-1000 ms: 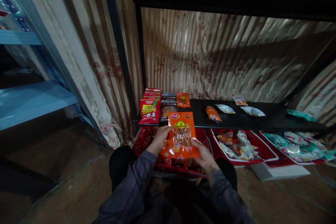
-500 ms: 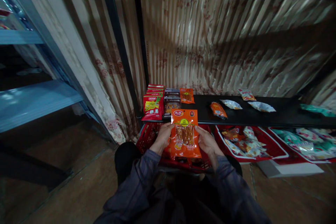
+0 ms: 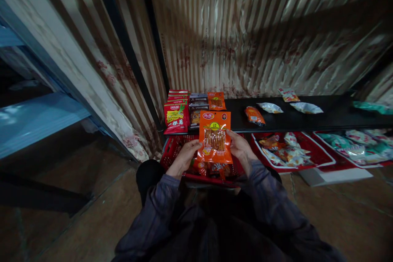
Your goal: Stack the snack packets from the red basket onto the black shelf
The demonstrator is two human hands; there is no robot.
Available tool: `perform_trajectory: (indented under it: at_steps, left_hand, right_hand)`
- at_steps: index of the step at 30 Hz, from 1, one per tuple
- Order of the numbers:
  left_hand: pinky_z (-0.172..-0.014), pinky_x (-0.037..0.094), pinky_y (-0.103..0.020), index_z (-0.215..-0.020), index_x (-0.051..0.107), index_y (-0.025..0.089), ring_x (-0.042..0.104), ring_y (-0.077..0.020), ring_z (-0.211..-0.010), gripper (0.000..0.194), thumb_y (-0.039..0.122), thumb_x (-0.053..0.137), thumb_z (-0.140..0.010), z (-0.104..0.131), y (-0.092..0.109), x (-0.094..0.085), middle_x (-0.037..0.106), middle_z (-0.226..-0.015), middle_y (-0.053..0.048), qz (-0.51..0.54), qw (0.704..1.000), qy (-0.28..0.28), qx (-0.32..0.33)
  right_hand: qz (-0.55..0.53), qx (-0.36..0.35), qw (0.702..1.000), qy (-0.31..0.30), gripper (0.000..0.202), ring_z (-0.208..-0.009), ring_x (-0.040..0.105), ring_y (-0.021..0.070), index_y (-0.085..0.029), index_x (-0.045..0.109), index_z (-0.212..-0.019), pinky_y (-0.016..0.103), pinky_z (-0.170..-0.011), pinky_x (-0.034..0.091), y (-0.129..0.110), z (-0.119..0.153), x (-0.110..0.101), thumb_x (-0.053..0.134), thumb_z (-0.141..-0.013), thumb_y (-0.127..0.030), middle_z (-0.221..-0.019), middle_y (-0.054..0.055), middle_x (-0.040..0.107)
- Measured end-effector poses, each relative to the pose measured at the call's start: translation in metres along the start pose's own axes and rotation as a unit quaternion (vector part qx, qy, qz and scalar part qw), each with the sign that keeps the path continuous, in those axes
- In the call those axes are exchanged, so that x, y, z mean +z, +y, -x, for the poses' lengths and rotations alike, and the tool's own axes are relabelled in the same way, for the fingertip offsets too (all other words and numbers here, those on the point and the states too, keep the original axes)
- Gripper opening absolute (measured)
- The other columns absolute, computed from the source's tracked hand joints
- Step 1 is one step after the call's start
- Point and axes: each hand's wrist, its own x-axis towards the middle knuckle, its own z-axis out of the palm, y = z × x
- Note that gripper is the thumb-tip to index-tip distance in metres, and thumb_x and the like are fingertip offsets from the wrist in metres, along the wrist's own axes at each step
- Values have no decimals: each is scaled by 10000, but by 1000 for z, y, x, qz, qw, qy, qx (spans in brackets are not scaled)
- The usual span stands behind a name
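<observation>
Both hands hold one orange snack packet [image 3: 214, 136] upright over a red basket [image 3: 172, 149]. My left hand [image 3: 184, 156] grips its lower left edge and my right hand [image 3: 238, 148] grips its right side. Just beyond the packet is a black shelf [image 3: 307, 120]. At the shelf's left end stand red packets [image 3: 175, 116], dark packets [image 3: 196, 104] and another orange packet [image 3: 216, 100] in rows.
Loose packets lie on the shelf: an orange one [image 3: 254, 114], two silvery ones [image 3: 270, 107], a red-white one [image 3: 287, 94] and a green one [image 3: 371, 107]. Red trays [image 3: 319, 153] of packets sit on the floor to the right. A striped curtain hangs behind. Blue shelving [image 3: 37, 112] stands left.
The orange packet has risen and moved closer to the shelf edge, with both hands still on it. The camera has tilted down, so the upper shelf is out of view.
</observation>
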Motion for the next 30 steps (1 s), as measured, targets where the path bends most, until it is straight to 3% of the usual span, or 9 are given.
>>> perform_trajectory:
  at_steps: [4, 12, 17, 23, 30]
  left_hand:
    - [-770, 458, -281, -830, 724, 147, 653, -187, -782, 390, 310, 852, -499, 4, -8, 6, 732, -777, -35, 1, 999, -37, 0]
    - [-767, 493, -304, -855, 725, 147, 673, -200, -787, 343, 315, 795, -564, -4, -20, 23, 745, -824, -66, 54, 997, 32, 36]
    - [-761, 496, -290, -861, 719, 156, 665, -185, -784, 292, 275, 751, -596, -13, -17, 27, 744, -842, -58, 47, 995, 61, 62]
    - [-743, 491, -284, -821, 718, 149, 644, -162, -710, 272, 270, 749, -580, -16, -17, 31, 734, -780, -47, 51, 994, 70, 64]
    - [-761, 487, -285, -830, 736, 159, 657, -172, -739, 269, 248, 753, -576, -8, -9, 29, 738, -787, -41, 42, 996, 47, 60]
  right_hand:
    - [-1, 2, 1000, 1, 97, -860, 730, 218, -224, 660, -839, 356, -792, 598, -5, -2, 4, 701, -762, -181, -795, -8, 768]
    - [14, -6, 999, -32, 249, -820, 733, 197, -216, 681, -851, 282, -742, 593, -11, 21, -7, 835, -659, -251, -797, 3, 767]
    - [47, 3, 995, -92, 303, -849, 730, 196, -226, 700, -912, 285, -713, 591, 0, 46, -14, 829, -640, -190, -878, -4, 767]
    - [39, -21, 997, -58, 346, -771, 718, 158, -210, 716, -897, 253, -700, 581, 11, 48, -13, 852, -580, -184, -858, 0, 766]
    - [20, -27, 998, -45, 375, -794, 721, 196, -230, 709, -888, 334, -749, 596, 15, 44, -10, 858, -550, -170, -850, 3, 764]
